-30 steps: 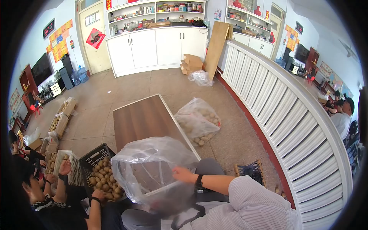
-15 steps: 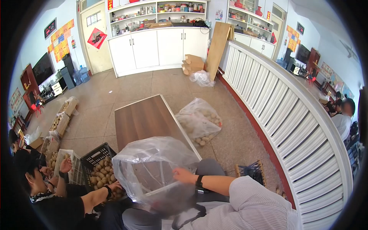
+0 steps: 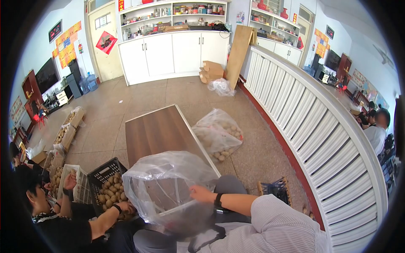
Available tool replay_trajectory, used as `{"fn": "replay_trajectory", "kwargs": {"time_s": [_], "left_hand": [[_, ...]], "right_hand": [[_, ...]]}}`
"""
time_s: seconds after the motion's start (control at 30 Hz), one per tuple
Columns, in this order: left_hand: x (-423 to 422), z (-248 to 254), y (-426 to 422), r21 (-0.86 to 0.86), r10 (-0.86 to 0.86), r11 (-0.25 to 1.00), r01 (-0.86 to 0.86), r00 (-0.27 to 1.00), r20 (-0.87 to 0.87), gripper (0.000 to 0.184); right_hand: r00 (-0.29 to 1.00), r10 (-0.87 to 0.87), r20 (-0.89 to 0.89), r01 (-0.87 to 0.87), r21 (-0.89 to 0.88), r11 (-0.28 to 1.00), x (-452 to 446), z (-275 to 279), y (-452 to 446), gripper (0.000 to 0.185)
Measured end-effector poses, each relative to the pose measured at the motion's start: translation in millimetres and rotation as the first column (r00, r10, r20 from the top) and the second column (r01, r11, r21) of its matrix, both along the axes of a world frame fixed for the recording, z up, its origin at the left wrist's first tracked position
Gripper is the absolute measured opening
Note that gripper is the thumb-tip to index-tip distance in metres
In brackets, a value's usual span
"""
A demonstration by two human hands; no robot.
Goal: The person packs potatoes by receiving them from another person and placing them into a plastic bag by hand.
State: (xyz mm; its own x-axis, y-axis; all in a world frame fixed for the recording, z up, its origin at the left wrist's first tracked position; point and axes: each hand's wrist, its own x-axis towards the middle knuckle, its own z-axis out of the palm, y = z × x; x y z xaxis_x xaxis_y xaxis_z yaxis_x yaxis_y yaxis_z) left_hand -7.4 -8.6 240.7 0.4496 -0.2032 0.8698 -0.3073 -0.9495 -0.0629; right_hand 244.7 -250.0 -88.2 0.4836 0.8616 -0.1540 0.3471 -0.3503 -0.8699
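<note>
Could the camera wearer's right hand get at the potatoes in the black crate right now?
Probably not easily: the open plastic bag spreads between the right hand and the potatoes, and a co-worker's hand is already at the black crate.

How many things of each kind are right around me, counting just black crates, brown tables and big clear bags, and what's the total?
Black crate: 1
Brown table: 1
Big clear bags: 2, the open bag in front of you and the filled bag on the floor
Total: 4
</note>
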Motion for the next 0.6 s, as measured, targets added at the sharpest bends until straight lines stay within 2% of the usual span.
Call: {"fn": "replay_trajectory", "kwargs": {"time_s": [0.13, 0.27, 0.4, 0.6], "left_hand": [[3, 33, -39, -0.081, -0.093, 0.991, 0.105, 0.985, 0.143, 0.034], [0, 61, -73, -0.126, -0.171, 0.97, 0.208, 0.952, 0.256, 0.036], [-4, 81, -109, -0.149, -0.259, 0.935, 0.323, 0.906, 0.335, 0.038], [-33, 90, -170, -0.179, -0.414, 0.833, 0.523, 0.805, 0.424, 0.042]], "right_hand": [[0.999, 0.009, 0.047, -0.008, -0.01, 1.0, -1, 4, 2, 0.037], [1.0, 0.013, 0.001, -0.013, -0.026, 1.0, -2, 7, 0, 0.037], [0.999, 0.013, 0.048, -0.011, -0.038, 0.999, -2, 8, 1, 0.039], [1.0, 0.02, 0.02, -0.019, -0.032, 0.999, -1, 0, 1, 0.04]]}}
